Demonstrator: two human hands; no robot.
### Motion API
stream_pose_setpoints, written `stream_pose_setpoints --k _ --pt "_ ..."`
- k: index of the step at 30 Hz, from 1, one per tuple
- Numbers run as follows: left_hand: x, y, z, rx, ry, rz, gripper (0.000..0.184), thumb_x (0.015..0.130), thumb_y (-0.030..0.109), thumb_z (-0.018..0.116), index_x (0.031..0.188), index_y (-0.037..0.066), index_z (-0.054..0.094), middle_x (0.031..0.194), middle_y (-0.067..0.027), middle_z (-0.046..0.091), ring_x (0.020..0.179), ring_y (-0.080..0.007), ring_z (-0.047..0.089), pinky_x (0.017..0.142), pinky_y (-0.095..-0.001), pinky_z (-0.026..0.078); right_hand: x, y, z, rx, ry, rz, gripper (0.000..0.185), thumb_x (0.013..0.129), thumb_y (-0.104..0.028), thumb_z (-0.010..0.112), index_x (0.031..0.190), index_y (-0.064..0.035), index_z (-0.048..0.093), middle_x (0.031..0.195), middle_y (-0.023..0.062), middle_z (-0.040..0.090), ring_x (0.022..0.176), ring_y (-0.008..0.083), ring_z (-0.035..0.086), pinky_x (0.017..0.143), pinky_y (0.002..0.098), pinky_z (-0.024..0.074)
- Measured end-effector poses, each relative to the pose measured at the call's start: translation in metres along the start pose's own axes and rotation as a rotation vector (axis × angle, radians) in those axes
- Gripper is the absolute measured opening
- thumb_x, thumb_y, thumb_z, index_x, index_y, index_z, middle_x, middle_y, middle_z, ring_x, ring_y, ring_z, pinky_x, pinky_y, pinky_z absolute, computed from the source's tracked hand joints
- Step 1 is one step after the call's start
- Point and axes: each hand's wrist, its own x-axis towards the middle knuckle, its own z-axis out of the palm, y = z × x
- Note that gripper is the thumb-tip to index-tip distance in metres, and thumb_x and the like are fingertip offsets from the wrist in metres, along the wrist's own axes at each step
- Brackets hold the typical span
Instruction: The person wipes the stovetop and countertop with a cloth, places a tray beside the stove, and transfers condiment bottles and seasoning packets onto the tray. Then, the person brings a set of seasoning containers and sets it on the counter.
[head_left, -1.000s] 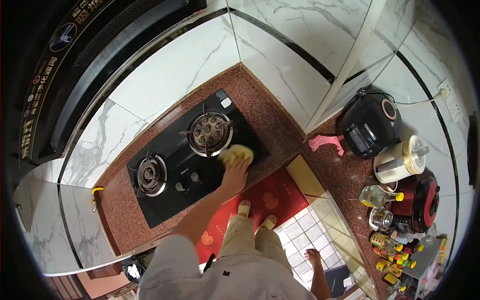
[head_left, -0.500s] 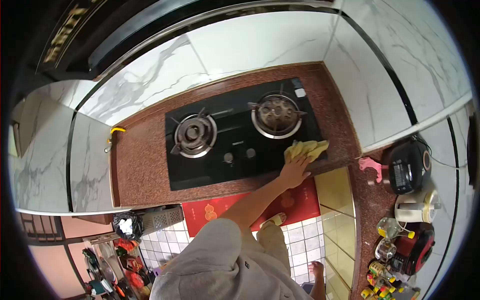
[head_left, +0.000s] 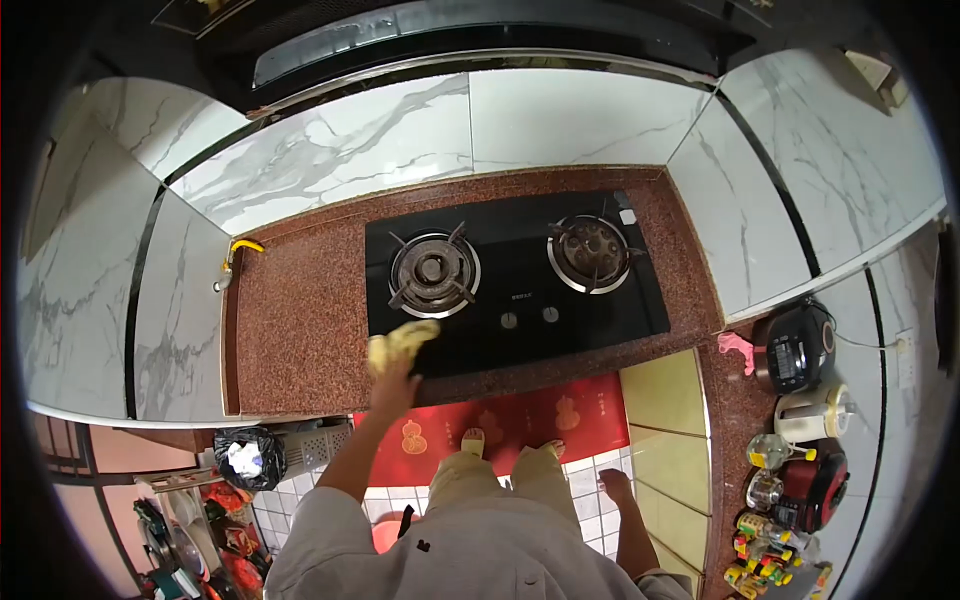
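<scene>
My left hand [head_left: 394, 388] is closed on a yellow cloth [head_left: 402, 342]. The cloth lies over the front left corner of the black glass gas stove [head_left: 440, 352], where it meets the reddish-brown granite counter [head_left: 292, 320]. Behind the cloth stands the left burner [head_left: 432, 268]; the right burner [head_left: 592, 252] and two control knobs are farther right. My right hand [head_left: 617, 486] hangs low at my right side, holding nothing, its fingers loosely apart.
A yellow-handled gas valve [head_left: 245, 245] is at the left wall. On the right counter stand a black cooker [head_left: 795, 350], a cream kettle [head_left: 812, 412] and several bottles [head_left: 765, 550]. A trash bin with a black bag [head_left: 245, 457] is lower left. A red mat [head_left: 515, 425] lies underfoot.
My left hand has swept the cloth from the stove's front right corner to its front left corner. My body and view have shifted; my right hand still hangs at my side.
</scene>
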Motion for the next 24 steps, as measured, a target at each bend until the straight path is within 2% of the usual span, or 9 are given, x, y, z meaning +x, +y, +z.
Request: stream_pose_setpoints --k 1,4,6,10,11,14,16,22,24 --pt "0.004 -0.022 0.002 0.072 0.092 0.051 0.07 0.094 0.029 0.062 0.15 0.0 0.032 0.146 -0.0242 0.045 0.136 -0.0405 0.043 0.111 -0.0484 0.038 0.012 -0.002 -0.004 -0.412 -0.008 -0.363 0.024 0.092 -0.023 0.063 0.099 -0.0022 0.071 0.084 0.0168 0.072 0.073 0.0294 0.07 0.068 0.0386 0.0567" --pt "0.011 -0.052 0.026 0.201 0.253 0.076 0.069 0.091 0.019 0.061 0.149 -0.004 0.031 0.142 -0.0262 0.048 0.128 -0.0415 0.05 0.107 -0.0485 0.042 0.01 -0.125 -0.012 -0.331 0.115 -0.183 0.023 0.094 -0.022 0.063 0.104 -0.0027 0.071 0.098 0.0162 0.073 0.089 0.027 0.073 0.076 0.0396 0.0568" --pt "0.013 -0.021 0.033 0.161 0.207 -0.059 0.068 0.089 0.012 0.059 0.149 -0.006 0.031 0.14 -0.0267 0.049 0.123 -0.0412 0.053 0.105 -0.0491 0.043 0.033 -0.171 -0.018 -0.407 0.077 -0.411 0.027 0.094 -0.024 0.063 0.109 -0.0027 0.071 0.101 0.0185 0.072 0.093 0.0281 0.071 0.081 0.0402 0.0554" --pt "0.013 0.048 0.09 0.404 0.362 0.218 0.051 0.09 0.008 0.05 0.139 -0.005 0.046 0.127 -0.0248 0.059 0.115 -0.0375 0.059 0.094 -0.0463 0.048 0.085 -0.27 0.001 0.051 -0.177 -0.347 0.029 0.098 -0.024 0.06 0.118 -0.0048 0.069 0.103 0.0104 0.073 0.094 0.0207 0.07 0.084 0.0373 0.0549" --pt "0.016 0.066 0.11 -0.028 0.283 0.18 0.044 0.09 0.008 0.049 0.133 -0.001 0.053 0.11 -0.0249 0.066 0.1 -0.0392 0.065 0.083 -0.0509 0.051 0.095 -0.286 0.011 0.197 -0.276 -0.311 0.031 0.1 -0.025 0.058 0.124 -0.0057 0.066 0.11 0.0091 0.071 0.099 0.0197 0.068 0.087 0.0365 0.0545" --pt "0.021 0.158 0.123 -0.212 0.273 0.117 0.042 0.09 0.009 0.054 0.132 0.004 0.054 0.091 -0.023 0.069 0.083 -0.0418 0.068 0.071 -0.049 0.053 0.112 -0.348 0.028 0.469 -0.429 -0.102 0.041 0.103 -0.027 0.055 0.14 -0.0068 0.053 0.129 0.0089 0.061 0.112 0.0182 0.062 0.094 0.0345 0.053" --pt "0.019 0.197 0.126 -0.714 0.024 -0.029 0.054 0.09 0.008 0.06 0.143 0.004 0.047 0.103 -0.0262 0.068 0.092 -0.036 0.071 0.077 -0.0428 0.055 0.114 -0.381 0.031 0.685 -0.398 -0.004 0.042 0.101 -0.02 0.059 0.139 -0.0036 0.053 0.129 0.0097 0.061 0.111 0.0154 0.061 0.091 0.0312 0.053" --pt "-0.014 0.271 0.117 -1.268 0.023 0.188 0.075 0.095 -0.009 0.05 0.16 0.011 0.019 0.159 -0.0117 0.035 0.137 -0.0157 0.04 0.1 -0.027 0.043 0.172 -0.403 -0.019 0.739 -0.415 -0.152 0.032 0.098 -0.01 0.055 0.129 -0.0014 0.06 0.123 0.0074 0.064 0.109 0.0169 0.063 0.095 0.0327 0.0522" --pt "-0.03 0.286 0.079 -1.366 0.161 0.098 0.072 0.094 -0.01 0.047 0.158 0.005 0.02 0.154 -0.0137 0.041 0.137 -0.017 0.041 0.106 -0.0293 0.039 0.208 -0.439 -0.026 0.788 -0.327 -0.345 0.023 0.095 -0.005 0.056 0.114 0.0019 0.065 0.109 0.0052 0.069 0.101 0.0145 0.065 0.091 0.0298 0.0526"
